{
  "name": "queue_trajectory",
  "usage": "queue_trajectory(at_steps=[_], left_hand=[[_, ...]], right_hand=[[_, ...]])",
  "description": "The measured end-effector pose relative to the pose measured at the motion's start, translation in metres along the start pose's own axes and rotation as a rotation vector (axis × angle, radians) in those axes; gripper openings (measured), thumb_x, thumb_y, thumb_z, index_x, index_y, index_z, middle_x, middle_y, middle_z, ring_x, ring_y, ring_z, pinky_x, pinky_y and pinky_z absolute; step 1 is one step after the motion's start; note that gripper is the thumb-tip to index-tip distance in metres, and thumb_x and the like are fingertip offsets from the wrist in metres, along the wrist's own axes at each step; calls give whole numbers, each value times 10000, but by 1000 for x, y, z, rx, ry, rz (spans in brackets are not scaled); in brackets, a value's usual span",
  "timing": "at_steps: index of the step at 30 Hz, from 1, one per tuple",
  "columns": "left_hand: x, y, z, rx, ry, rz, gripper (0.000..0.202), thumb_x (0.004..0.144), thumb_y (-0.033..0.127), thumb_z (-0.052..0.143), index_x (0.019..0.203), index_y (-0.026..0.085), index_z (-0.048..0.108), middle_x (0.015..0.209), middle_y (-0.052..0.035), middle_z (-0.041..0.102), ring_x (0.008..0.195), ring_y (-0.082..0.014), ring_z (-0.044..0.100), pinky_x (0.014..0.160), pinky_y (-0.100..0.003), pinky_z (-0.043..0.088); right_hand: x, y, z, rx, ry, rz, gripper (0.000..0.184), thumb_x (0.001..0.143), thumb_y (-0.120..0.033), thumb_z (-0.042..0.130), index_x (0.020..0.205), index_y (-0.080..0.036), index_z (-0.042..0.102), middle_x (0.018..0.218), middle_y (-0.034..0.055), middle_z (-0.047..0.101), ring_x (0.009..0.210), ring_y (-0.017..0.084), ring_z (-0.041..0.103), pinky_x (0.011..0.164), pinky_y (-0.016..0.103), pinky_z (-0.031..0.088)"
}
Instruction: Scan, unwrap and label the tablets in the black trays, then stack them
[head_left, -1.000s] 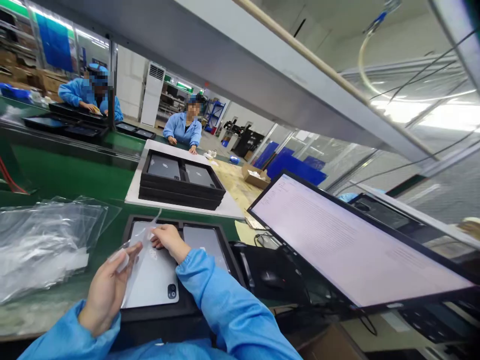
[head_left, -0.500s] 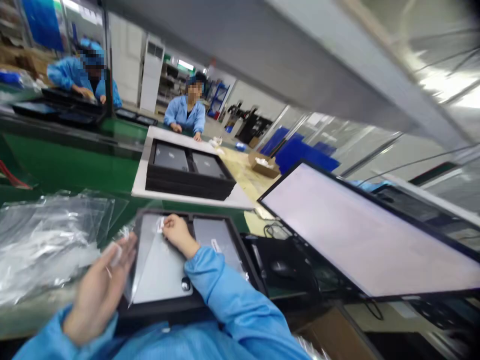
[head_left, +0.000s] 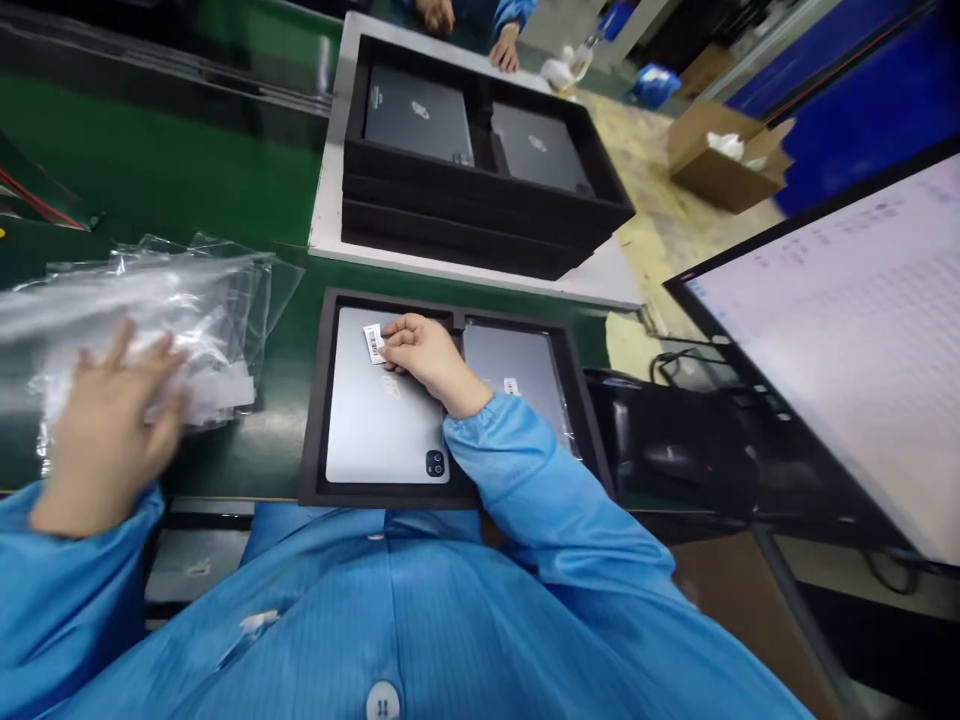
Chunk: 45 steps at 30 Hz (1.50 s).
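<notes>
In the head view, which is the only 1, the main change is at the left hand [head_left: 112,430]. 1 second ago it was at the edge of the silver tablet [head_left: 382,430] with clear film; now it is away to the left, over the pile of clear bags [head_left: 225,300]. Its fingers are spread well apart and blurred by motion, so I cannot tell if they touch the plastic, but I see no firm grip.

The film which slanted across the silver tablet is gone from it, and the back lies uncovered in the left compartment of the black tray [head_left: 315,430]. I judge that the film is therefore dealt with on this tablet, and the work in hand is now at the white label [head_left: 373,344].

The right hand [head_left: 427,365] has stayed near the upper end of the tablet. Its thumb and fingertips are brought together at the edge of the label; whether the label is already stuck down I cannot tell. The 2nd tablet [head_left: 514,350], in the right compartment, carries a small label too. Behind stands a stack of trays [head_left: 465,225].
</notes>
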<state>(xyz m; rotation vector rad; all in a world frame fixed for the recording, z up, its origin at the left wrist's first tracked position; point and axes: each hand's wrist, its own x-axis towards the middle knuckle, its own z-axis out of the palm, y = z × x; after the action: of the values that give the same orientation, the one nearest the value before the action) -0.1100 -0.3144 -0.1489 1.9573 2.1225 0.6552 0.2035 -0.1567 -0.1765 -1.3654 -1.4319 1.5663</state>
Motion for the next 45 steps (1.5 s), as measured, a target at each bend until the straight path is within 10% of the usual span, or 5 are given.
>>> queue_trajectory(at_steps=[21, 26, 31, 38, 45], left_hand=[[4, 8, 26, 105, -123, 69, 526, 1016, 432, 366, 1413, 161, 581, 1573, -140, 444, 1510, -371, 317, 1190, -653, 211], [-1, 68, 21, -260, -23, 241, 200, 903, 248, 497, 981, 183, 670, 1140, -93, 718, 1236, -288, 594, 1073, -452, 445], [35, 155, 67, -130, -615, 823, 206, 856, 162, 540, 985, 166, 701, 1030, -108, 691, 1020, -259, 632, 932, -376, 475], [89, 193, 128, -43, -384, 1155, 206, 964, 232, 546, 841, 153, 690, 854, -109, 664, 818, -232, 608, 872, -385, 456], [98, 174, 80, -454, -227, 895, 366, 953, 449, 494, 738, 222, 685, 797, -124, 675, 822, -256, 613, 941, -438, 444]], right_hand=[[-23, -3, 11, -219, -253, -15, 130, 745, -56, 723, 702, -167, 671, 592, -16, 669, 566, 130, 677, 560, 213, 495], [-20, -5, 15, -222, -265, -24, 150, 708, -50, 755, 693, -162, 656, 564, -24, 657, 548, 127, 659, 532, 202, 462], [-15, -22, -14, -153, -126, -43, 171, 680, -70, 769, 699, -166, 629, 523, -38, 620, 494, 112, 595, 488, 198, 435], [-38, -26, -80, -88, 239, -89, 209, 685, -84, 707, 773, -204, 561, 483, -76, 581, 453, 116, 588, 471, 197, 451], [-31, 8, -33, -286, 137, -57, 224, 697, -50, 687, 680, -227, 550, 528, -51, 608, 564, 152, 648, 515, 214, 452]])
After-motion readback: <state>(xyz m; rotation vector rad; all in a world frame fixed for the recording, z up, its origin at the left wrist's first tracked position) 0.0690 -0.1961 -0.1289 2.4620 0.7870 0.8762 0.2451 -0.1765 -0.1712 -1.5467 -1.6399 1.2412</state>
